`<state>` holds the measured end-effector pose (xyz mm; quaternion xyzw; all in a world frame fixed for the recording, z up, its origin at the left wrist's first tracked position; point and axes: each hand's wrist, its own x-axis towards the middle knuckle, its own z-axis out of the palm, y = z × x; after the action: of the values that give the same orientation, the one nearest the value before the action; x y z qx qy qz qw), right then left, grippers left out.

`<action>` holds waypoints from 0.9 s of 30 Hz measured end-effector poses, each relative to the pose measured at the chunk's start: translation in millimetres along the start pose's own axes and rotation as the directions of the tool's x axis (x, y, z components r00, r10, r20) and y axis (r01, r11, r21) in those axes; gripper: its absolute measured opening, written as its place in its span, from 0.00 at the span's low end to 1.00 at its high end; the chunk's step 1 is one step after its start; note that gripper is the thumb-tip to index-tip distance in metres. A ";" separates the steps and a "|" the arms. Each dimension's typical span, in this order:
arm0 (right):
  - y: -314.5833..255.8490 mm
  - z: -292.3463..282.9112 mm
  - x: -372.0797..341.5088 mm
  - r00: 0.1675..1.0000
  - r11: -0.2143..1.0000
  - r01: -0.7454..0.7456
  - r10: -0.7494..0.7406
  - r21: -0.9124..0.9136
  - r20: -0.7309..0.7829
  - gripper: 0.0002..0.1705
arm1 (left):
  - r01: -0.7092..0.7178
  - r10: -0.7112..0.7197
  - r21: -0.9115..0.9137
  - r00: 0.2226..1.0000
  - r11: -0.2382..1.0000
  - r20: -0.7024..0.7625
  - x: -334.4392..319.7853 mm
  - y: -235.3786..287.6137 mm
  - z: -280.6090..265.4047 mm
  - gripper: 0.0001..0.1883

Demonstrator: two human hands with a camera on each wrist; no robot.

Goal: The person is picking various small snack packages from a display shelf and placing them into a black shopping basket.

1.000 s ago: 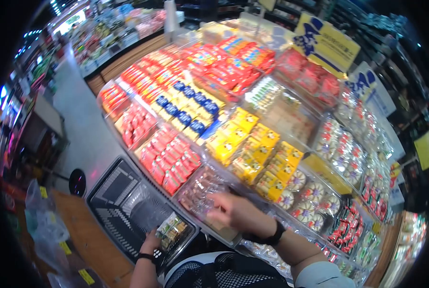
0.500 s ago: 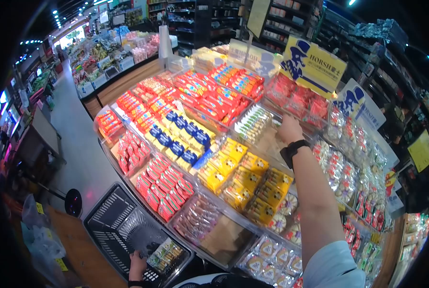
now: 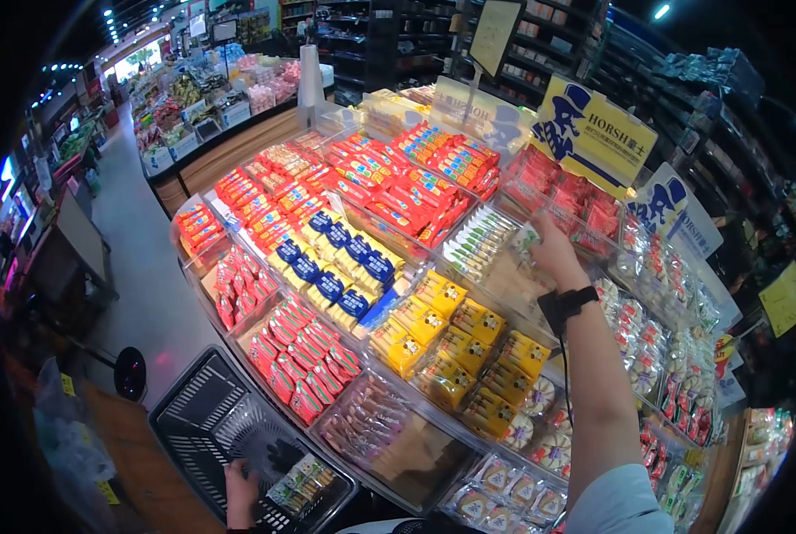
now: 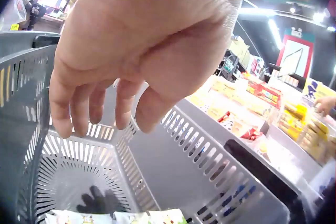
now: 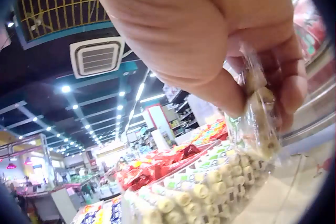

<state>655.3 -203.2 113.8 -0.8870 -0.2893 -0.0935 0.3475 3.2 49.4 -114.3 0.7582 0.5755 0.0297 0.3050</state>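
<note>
Whereas the right hand was over a nearer bin, its fingers now grasp a wrapped snack, arm outstretched; the left hand hangs released above the basket.

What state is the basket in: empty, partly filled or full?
Partly filled. Wrapped snacks lie at the end of the basket nearest the person, while much of its slotted bottom shows bare.

The right arm reaches far forward; the left hand hangs, fingers relaxed.
</note>
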 end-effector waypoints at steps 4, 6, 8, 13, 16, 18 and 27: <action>-29.4 5.2 -20.0 0.963 0.961 0.235 -0.210 -0.143 0.171 0.09 | -0.017 0.015 -0.156 1.000 0.988 -0.016 13.2 29.7 -7.6 0.18; -36.2 12.5 -26.2 0.936 0.927 0.311 -0.261 -0.210 0.234 0.08 | -0.065 0.059 -0.147 0.997 0.987 -0.041 12.9 41.0 -10.2 0.18; -46.5 16.4 -30.1 0.931 0.927 0.318 -0.265 -0.199 0.251 0.07 | -0.150 0.139 -0.130 0.986 0.980 -0.091 11.1 46.4 -11.9 0.18; -60.7 25.9 -38.3 0.944 0.927 0.226 -0.133 -0.298 0.303 0.13 | -0.214 0.204 -0.045 0.964 0.976 -0.172 6.2 24.6 -5.3 0.16; -59.6 32.7 -40.2 0.954 0.926 0.217 -0.134 -0.309 0.270 0.14 | -0.140 0.125 -0.101 0.982 0.985 -0.143 2.3 12.5 -1.7 0.16; -56.6 35.2 -41.5 0.956 0.926 0.216 -0.137 -0.309 0.258 0.14 | -0.208 0.188 -0.107 0.967 0.972 -0.170 -0.8 9.3 0.5 0.15; -52.0 38.2 -43.1 0.975 0.934 0.121 -0.047 -0.337 0.219 0.12 | -0.176 0.156 -0.145 0.978 0.974 -0.141 -19.5 30.8 -10.4 0.17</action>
<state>588.8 -166.1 98.9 -0.9260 -0.3408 -0.0651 0.1487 18.9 31.8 -84.6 0.7740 0.5242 0.1492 0.3224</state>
